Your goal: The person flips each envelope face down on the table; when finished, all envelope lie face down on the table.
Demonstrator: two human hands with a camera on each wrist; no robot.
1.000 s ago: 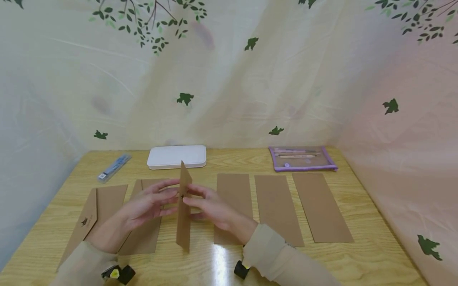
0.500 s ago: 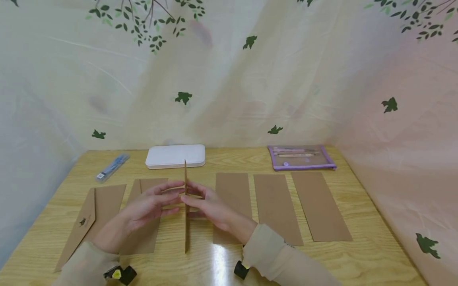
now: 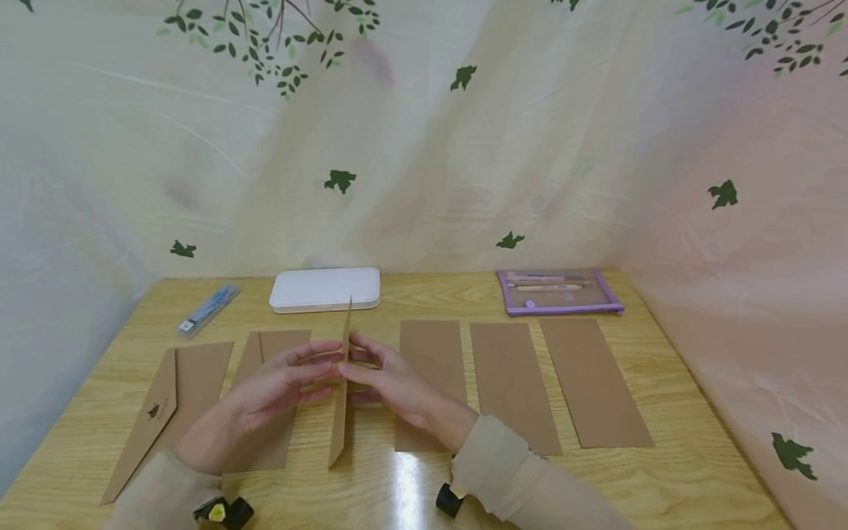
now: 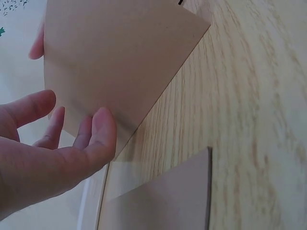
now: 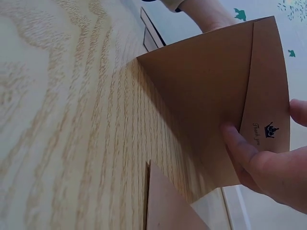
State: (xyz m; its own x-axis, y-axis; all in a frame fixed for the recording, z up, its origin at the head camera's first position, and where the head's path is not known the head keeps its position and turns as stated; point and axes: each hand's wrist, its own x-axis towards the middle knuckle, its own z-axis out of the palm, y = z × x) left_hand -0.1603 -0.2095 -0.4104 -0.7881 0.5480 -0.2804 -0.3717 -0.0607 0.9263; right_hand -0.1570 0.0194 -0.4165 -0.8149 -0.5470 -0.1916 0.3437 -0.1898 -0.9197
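A brown kraft envelope (image 3: 340, 412) stands upright on its long edge between both hands. Its flap side, seen in the right wrist view, carries a small crown and "Thank you" print (image 5: 268, 129); the plain side faces the left hand. My right hand (image 3: 397, 386) pinches it, thumb at the top edge and fingers against the flap side. My left hand (image 3: 274, 386) has relaxed, spread fingers touching the plain face. Two flap-up envelopes, one at far left (image 3: 202, 375) and another under the left forearm (image 3: 265, 442), lie flat, the latter partly hidden.
Three brown envelopes lie plain side up to the right: near (image 3: 430, 346), middle (image 3: 513, 383) and far (image 3: 596, 383). Along the back are a blue pen packet (image 3: 208, 309), a white case (image 3: 324, 288) and a purple-edged clear pouch (image 3: 559, 303). The wooden table (image 3: 689, 456) ends at curtains.
The upright envelope has turned between the hands: its printed side showed first, then it stood edge-on, and now its plain left side shows slightly. Both hands have stayed nearly in place.
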